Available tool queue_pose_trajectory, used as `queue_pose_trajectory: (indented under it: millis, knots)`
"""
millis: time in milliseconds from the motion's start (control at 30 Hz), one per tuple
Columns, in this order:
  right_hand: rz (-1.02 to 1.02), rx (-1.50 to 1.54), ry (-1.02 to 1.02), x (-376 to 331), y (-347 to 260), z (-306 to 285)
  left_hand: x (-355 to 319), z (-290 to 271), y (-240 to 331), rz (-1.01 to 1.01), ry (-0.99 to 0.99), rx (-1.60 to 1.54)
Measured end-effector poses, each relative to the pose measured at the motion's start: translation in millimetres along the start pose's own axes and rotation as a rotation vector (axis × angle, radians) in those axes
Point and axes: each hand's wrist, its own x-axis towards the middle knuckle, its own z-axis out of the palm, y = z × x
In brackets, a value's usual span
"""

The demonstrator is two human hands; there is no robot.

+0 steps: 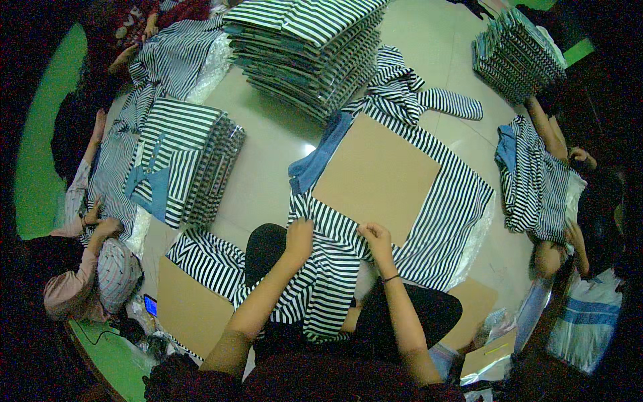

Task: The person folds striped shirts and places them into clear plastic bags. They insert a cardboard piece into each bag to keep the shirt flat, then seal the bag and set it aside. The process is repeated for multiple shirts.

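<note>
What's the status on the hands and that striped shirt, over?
Left hand and right hand both pinching the striped shirt at its near edge. Brown cardboard sheet lies flat on the shirt. Nothing blocking either grip.

Gripping the near edge of a black-and-white striped garment (402, 221) with left hand (299, 236) and right hand (377, 240), folding it, apparently, over a brown cardboard sheet (375, 175) on the floor (268, 144).

Striped cloth shirt (321, 268), prob. matt cardboard (375, 177).
</note>
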Motion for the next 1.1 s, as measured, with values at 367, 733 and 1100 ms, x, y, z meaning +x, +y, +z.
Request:
queue_pose_trajectory:
  millis: [367,733,1100]
  knots:
    - [0.084,0.074,-0.096,-22.9,-7.8,-15.0,-8.3,-39.9,-6.6,-0.020,0.130,0.271]
    - [-0.050,-0.702,-0.271,-108.9,-29.7,-11.7,48.5,7.3,9.2,0.315,0.082,-0.159]
    - [-0.207,-0.820,-0.781,-172.2,-6.2,20.7,47.7,-83.9,-47.2,-0.045,0.425,0.404]
